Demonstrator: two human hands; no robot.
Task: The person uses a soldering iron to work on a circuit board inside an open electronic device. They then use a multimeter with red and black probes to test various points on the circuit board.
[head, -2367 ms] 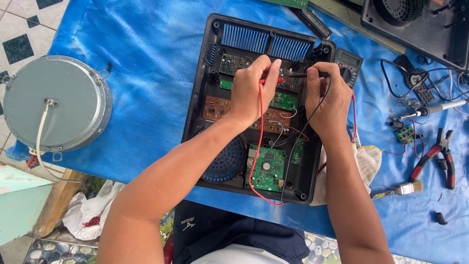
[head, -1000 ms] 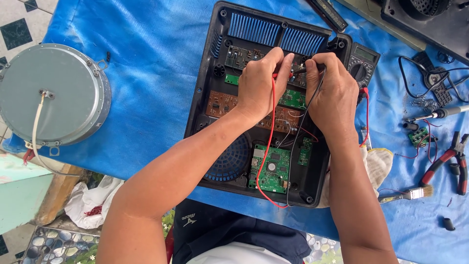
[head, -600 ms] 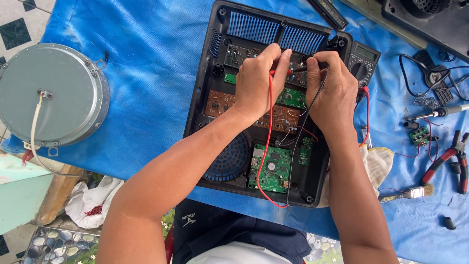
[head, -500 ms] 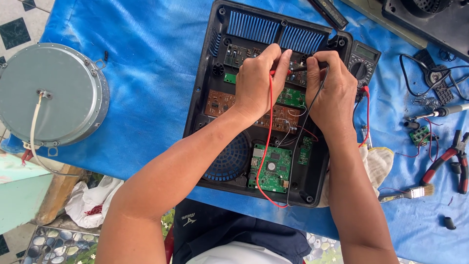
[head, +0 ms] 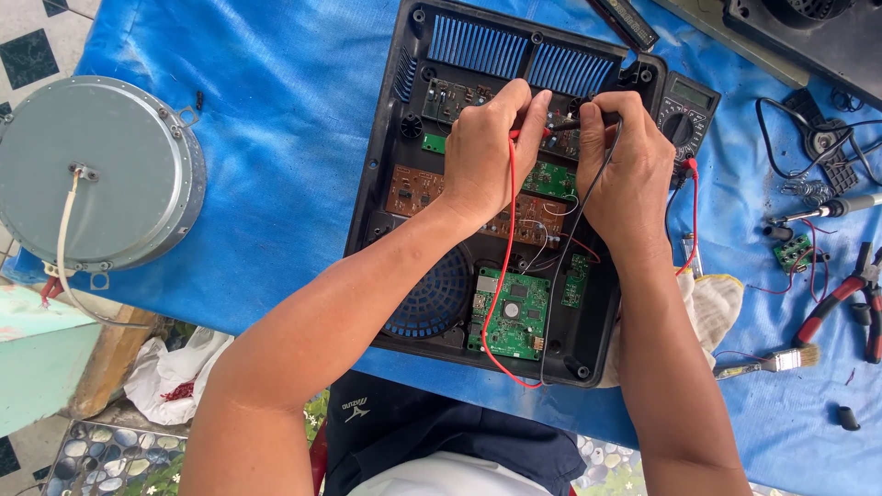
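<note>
An opened black appliance housing [head: 381,174] lies on a blue sheet, showing green and brown circuit boards [head: 511,314] and a round fan grille. My left hand [head: 489,152] pinches a red test probe whose red lead [head: 503,230] runs down over the boards. My right hand [head: 622,161] pinches a black probe with a black lead [head: 562,276]. Both probe tips touch the upper board between the hands. A black multimeter [head: 685,112] sits at the housing's upper right corner.
A round grey metal disc [head: 92,170] with a white cable rests at the left. At the right lie pliers with red handles [head: 850,294], a small brush [head: 772,361], a soldering iron [head: 831,208], a small green board [head: 792,253] and a white cloth [head: 712,303].
The view has shifted slightly, so the housing sits a bit higher in the frame. Both hands stay on the probes at the upper board with barely any movement.
</note>
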